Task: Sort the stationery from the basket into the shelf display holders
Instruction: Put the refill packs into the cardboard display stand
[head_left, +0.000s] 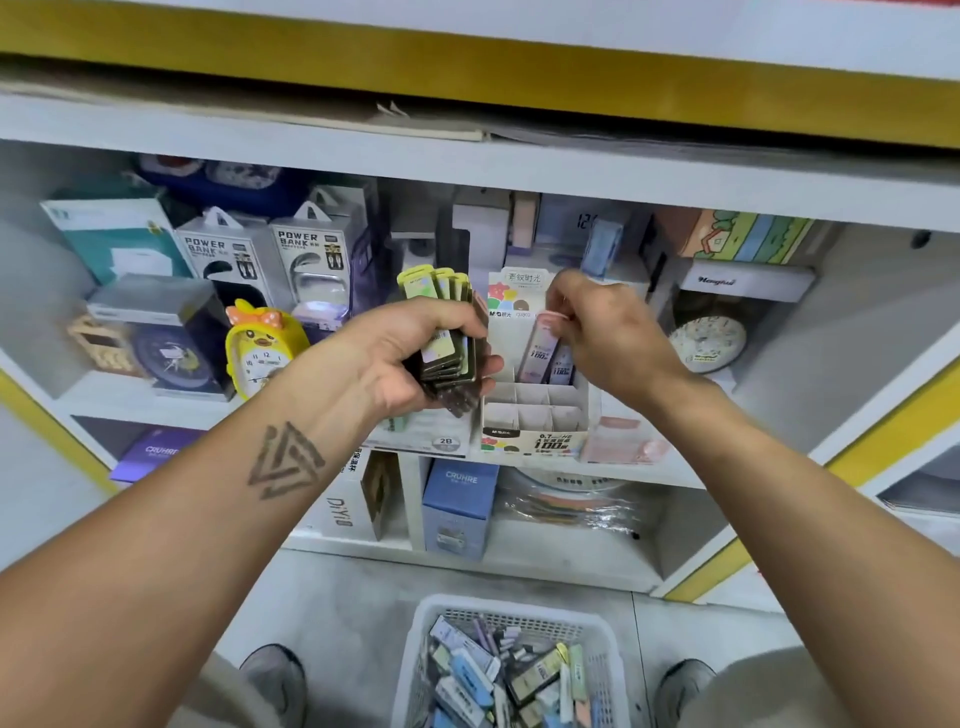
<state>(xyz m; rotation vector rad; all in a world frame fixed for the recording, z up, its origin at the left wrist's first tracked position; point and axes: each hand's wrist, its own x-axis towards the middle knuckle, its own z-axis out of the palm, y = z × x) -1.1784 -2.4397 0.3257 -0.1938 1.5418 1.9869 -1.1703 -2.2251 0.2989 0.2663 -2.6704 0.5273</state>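
Stationery: small flat lead cases; one pink case (540, 343) stands upright in the back row of the display holder (535, 410), with a blue case (562, 364) just beside it on the right.
Right hand (608, 332): thumb and fingertips pinch the top of the pink case, wrist raised above the holder.
Left hand (410, 348): fingers curled round a fanned stack of dark cases (447, 332) with yellow-green tops, held upright just left of the holder (the two hands are near each other but apart).
Display holder: white cardboard box on the middle shelf (675, 473), divided into small cells; the front cells show bare dividers, and a printed header card rises behind.
Basket (608, 660): white perforated plastic, on the floor between the person's two shoes, holding a loose heap of blue, green, grey and pink cases.
Left forearm (218, 519): bare, with a triangular tattoo near the wrist.
Shelf surroundings: a yellow duck alarm clock (262, 348) stands left of the held stack; two power bank boxes (265, 254) stand behind it; a round white clock (707, 343) sits to the right of the holder.
Lower shelf: a blue box (457, 509) marked CRUHRE (below the holder).
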